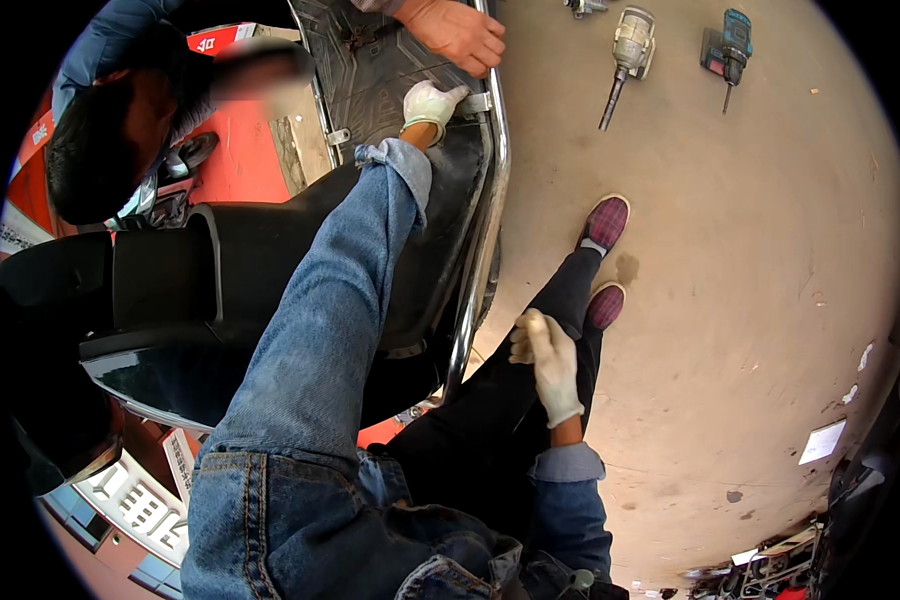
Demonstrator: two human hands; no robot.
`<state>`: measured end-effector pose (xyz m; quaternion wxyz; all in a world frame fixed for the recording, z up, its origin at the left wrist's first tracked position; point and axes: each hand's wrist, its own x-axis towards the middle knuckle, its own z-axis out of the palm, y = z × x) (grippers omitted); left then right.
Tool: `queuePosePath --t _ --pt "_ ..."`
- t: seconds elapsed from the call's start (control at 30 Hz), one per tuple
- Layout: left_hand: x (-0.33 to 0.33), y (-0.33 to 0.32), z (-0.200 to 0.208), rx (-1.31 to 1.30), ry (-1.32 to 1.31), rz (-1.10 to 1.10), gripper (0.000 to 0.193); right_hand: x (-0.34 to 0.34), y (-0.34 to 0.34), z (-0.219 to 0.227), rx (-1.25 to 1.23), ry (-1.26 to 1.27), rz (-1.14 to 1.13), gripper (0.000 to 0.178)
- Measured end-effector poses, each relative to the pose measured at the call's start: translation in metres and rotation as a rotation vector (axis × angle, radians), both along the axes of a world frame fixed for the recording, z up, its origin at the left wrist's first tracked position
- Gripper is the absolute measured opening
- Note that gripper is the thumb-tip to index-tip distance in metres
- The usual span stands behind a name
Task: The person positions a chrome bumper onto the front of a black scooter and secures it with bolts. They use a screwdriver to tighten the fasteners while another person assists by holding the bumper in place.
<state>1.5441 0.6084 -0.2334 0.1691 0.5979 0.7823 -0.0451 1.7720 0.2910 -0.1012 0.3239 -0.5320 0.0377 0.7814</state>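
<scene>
Tan floor (730, 300) fills my head view's right side, bearing a grey power tool (633, 45) and a drill (736, 45). My left hand (433, 108) is at the metal bracket (477, 103) on the chrome rail (497, 190) beside the black seat (270, 250), grip unclear; a co-worker's hand (457, 36) is near. My right hand (551, 366) hangs apart, fingers bent; I cannot tell if it holds anything.

Dark stains (626, 267) and white paper scraps (822, 442) mark the brightly lit tan floor (730, 300).
</scene>
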Motion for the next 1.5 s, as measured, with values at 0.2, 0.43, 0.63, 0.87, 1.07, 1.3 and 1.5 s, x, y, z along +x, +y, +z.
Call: queuePosePath --t 0.2,0.43,0.63,0.87,1.07,1.3,1.5 --pt "-0.015 0.009 -0.011 -0.026 0.148 0.013 0.038 -0.061 0.030 0.018 0.106 0.022 0.333 0.042" --pt "-0.011 0.012 -0.014 0.026 0.145 0.081 0.031 -0.075 0.023 0.016 -0.104 0.256 0.091 0.031" --pt "-0.016 -0.002 -0.016 0.137 0.105 -0.174 0.021 -0.078 0.026 0.023 -0.120 0.228 0.086 0.023" --pt "-0.038 0.016 -0.019 -0.200 0.312 -0.459 0.031 -0.082 0.030 0.038 -0.202 0.218 0.021 0.022" --pt "-0.011 0.022 -0.008 -0.457 0.044 0.163 0.032 -0.083 0.028 0.043 -0.232 0.140 -0.018 0.022" --pt "-0.025 0.002 -0.027 0.044 0.441 -0.309 0.021 -0.084 0.029 0.049 -0.224 0.127 -0.010 0.024" --pt "-0.033 0.023 -0.006 -0.398 0.209 -0.165 0.022 -0.087 0.030 0.048 -0.217 0.140 -0.047 0.022"
